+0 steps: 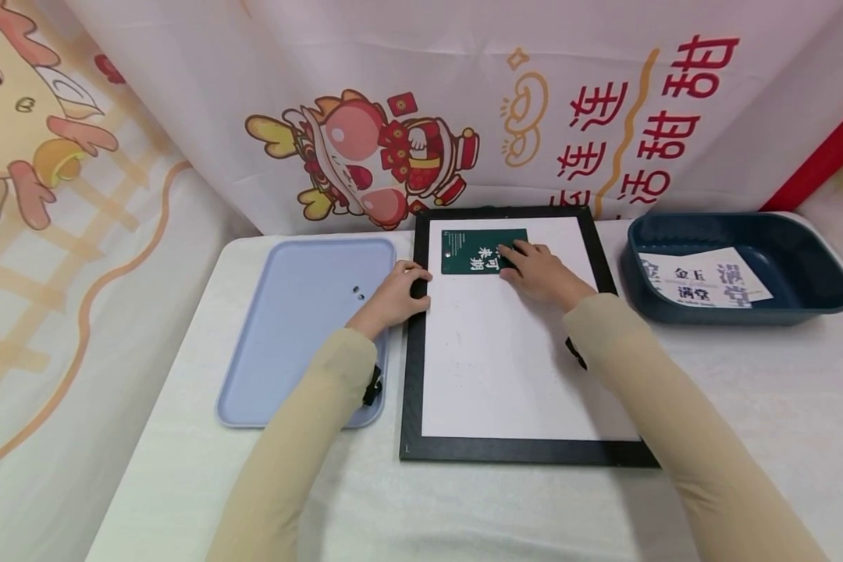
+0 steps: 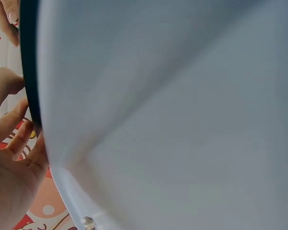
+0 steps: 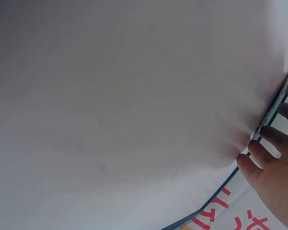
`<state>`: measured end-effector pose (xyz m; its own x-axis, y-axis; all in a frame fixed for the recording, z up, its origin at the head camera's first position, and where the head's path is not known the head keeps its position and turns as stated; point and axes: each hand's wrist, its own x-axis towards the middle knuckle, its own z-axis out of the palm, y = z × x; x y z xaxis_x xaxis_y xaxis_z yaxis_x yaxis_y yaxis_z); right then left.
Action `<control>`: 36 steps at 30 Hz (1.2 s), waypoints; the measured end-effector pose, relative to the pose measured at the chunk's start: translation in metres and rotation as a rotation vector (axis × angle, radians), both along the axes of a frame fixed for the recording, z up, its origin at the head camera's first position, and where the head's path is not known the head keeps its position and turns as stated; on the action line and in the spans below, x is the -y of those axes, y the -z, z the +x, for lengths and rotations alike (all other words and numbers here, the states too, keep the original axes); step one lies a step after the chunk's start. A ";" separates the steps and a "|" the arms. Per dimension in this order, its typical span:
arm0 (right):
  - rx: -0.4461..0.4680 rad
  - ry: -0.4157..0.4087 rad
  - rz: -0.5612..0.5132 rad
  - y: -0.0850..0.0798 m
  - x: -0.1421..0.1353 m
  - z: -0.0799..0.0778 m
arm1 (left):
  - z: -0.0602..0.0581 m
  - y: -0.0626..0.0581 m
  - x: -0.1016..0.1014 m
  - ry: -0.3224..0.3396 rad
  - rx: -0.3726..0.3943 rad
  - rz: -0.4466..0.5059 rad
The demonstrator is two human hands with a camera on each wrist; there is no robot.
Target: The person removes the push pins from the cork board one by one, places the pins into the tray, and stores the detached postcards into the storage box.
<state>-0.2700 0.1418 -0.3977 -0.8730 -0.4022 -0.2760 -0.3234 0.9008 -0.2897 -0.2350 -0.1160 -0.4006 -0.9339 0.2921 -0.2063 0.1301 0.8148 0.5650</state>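
Observation:
A white board with a black frame (image 1: 413, 382) lies on the table in front of me. Near its top is a dark green card (image 1: 464, 261) with white characters, and a small shiny dot shows at the card's left side. My right hand (image 1: 544, 273) rests its fingertips on the card's right part; in the right wrist view its fingers (image 3: 259, 167) reach out to the card's thin edge. At the frame's left side, my left hand (image 1: 393, 297) grips the black border, thumb and fingertips on it. The left wrist view shows these fingers (image 2: 19, 139) against the dark edge.
Left of the board lies a light blue tray (image 1: 288, 336) bearing small shiny round pieces (image 1: 358, 293). A dark blue basin (image 1: 801, 265) at the right holds white printed cards (image 1: 709, 273). Behind the table hangs a printed curtain (image 1: 506, 117).

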 end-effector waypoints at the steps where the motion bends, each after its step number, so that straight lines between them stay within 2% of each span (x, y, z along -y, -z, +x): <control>1: -0.005 -0.002 0.006 0.000 0.000 0.000 | 0.000 -0.001 0.000 0.000 0.006 -0.003; 13: -0.060 0.002 0.058 0.002 0.004 -0.001 | -0.005 -0.015 -0.004 0.006 0.057 -0.079; 18: -0.053 0.002 0.066 0.001 0.003 -0.001 | -0.010 -0.023 -0.009 -0.028 0.072 -0.122; 21: -0.050 -0.001 0.076 0.003 0.004 -0.002 | -0.012 -0.026 -0.012 -0.063 0.071 -0.114; 30: -0.057 -0.005 0.099 0.002 0.003 -0.003 | -0.026 -0.026 -0.026 -0.184 0.014 0.045; 32: -0.054 -0.002 0.103 0.002 0.002 -0.004 | -0.029 -0.025 -0.030 -0.206 0.029 0.104; 36: -0.052 -0.002 0.105 0.003 0.001 -0.004 | -0.033 -0.024 -0.038 -0.264 0.106 0.221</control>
